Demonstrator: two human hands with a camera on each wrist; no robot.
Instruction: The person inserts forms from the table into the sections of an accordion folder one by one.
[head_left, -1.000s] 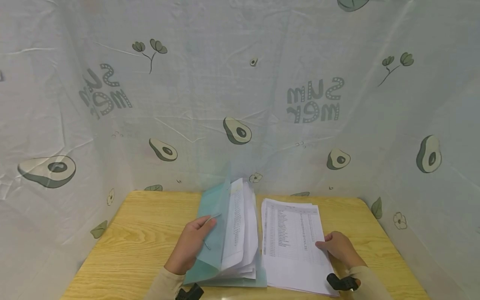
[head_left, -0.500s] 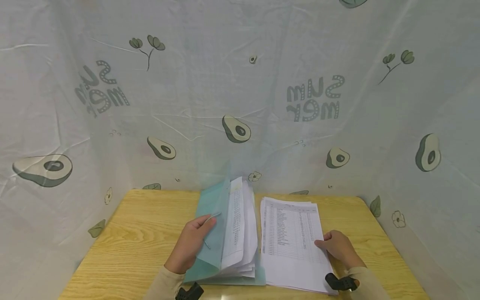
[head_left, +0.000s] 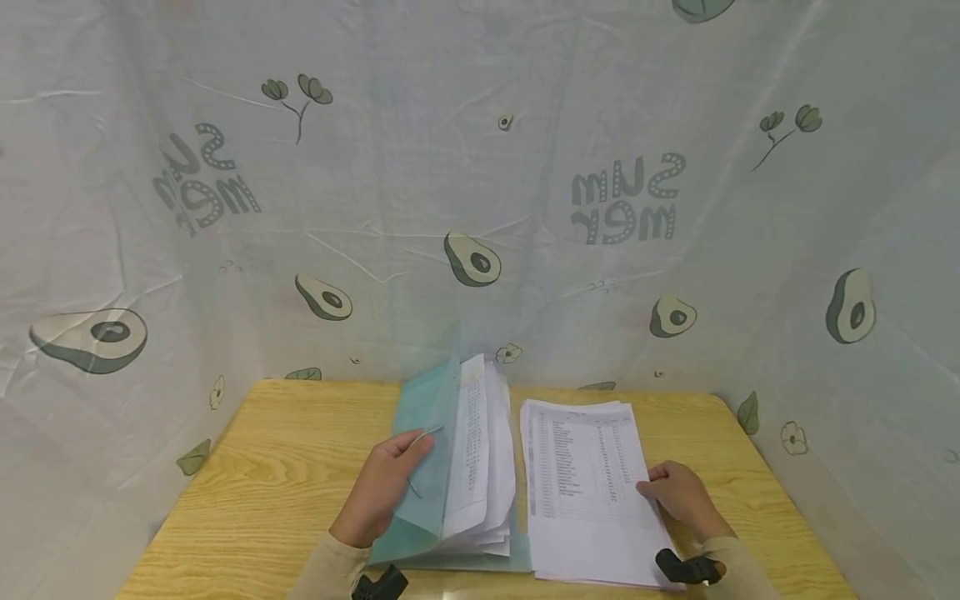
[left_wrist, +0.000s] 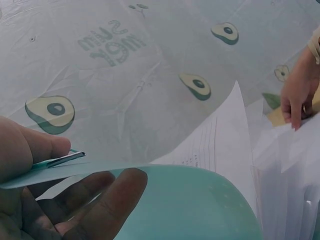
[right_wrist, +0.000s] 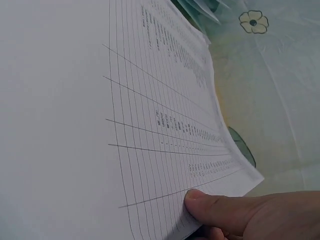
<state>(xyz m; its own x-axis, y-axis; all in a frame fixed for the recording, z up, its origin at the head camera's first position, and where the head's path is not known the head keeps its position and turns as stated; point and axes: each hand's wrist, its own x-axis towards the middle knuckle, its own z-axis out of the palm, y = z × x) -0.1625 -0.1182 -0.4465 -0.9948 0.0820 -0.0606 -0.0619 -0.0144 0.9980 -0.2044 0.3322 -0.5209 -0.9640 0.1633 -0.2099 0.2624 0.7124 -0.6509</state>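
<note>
My left hand (head_left: 384, 485) pinches the raised cover of a translucent teal document folder (left_wrist: 195, 200), thumb on one face and fingers on the other. A thin cord (head_left: 415, 490) hangs on that cover by the thumb. Inside the folder, several white printed sheets (head_left: 468, 458) stand partly fanned. To the right lies a stack of paper (head_left: 577, 533), its top sheet printed with a table. My right hand (head_left: 681, 497) grips the stack's right edge; in the right wrist view the thumb (right_wrist: 215, 207) presses on the printed face and the fingers are mostly hidden beneath.
Everything rests on a light wooden table (head_left: 300, 450). A pale curtain (head_left: 390, 167) printed with avocados surrounds its back and sides, close behind the folder. Dark wrist cameras sit on both sleeves.
The paper stack and my right hand have shifted slightly right, widening the gap to the folder. My left hand keeps holding the cover in the same place.
</note>
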